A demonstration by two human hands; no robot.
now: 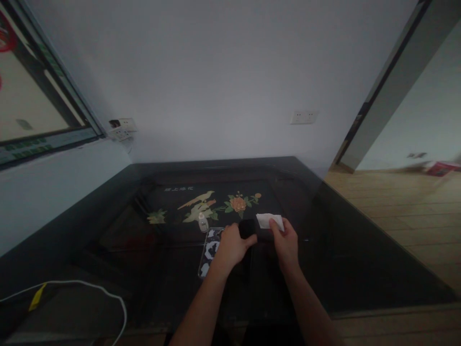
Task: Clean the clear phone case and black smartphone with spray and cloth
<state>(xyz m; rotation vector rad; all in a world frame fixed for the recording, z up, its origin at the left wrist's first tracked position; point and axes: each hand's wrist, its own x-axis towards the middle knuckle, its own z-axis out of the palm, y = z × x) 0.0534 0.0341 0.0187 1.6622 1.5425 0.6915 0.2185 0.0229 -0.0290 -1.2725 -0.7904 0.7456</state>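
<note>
My left hand (233, 244) is closed on a black, flat, phone-like object (247, 228), its thumb across the near side. Much of that object blends into the dark tabletop. A folded white tissue (265, 220) is pinched between the thumb and fingers of my right hand (287, 242), just right of the black object. Beside my left wrist lies a clear phone case (209, 251) with a black-and-white pattern, partly covered by that hand. A small white bottle (203, 223) stands just beyond the case.
The glossy black table (345, 259) bears a bird-and-flower picture (237, 203). A white cable (86, 283) with a yellow tag (37, 297) runs at the lower left. Wall sockets (304, 117) are on the wall behind, and a window (39, 86) is at the left.
</note>
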